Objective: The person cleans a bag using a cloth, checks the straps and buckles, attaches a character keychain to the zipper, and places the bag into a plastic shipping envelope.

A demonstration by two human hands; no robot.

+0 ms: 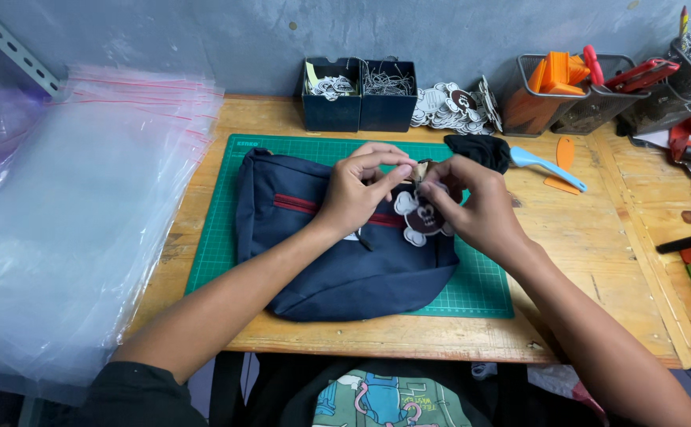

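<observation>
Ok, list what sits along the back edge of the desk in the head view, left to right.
Stack of clear zip bags → two dark blue boxes → pile of die-cut tags → mesh basket with orange scrapers → red tool.

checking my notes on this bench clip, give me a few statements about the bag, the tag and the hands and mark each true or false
1. The navy bag lies on a green cutting mat. True.
2. Both hands meet over the bag at a brown and white die-cut hang tag. True: the left hand and right hand pinch at its top.
3. The stack of clear zip bags sits at the right end of the table. False: it is on the left.
4. The light blue scraper is in the right hand. False: it lies on the wooden table, beyond that hand.
5. Two dark square bins stand against the wall behind the mat. True.
</observation>
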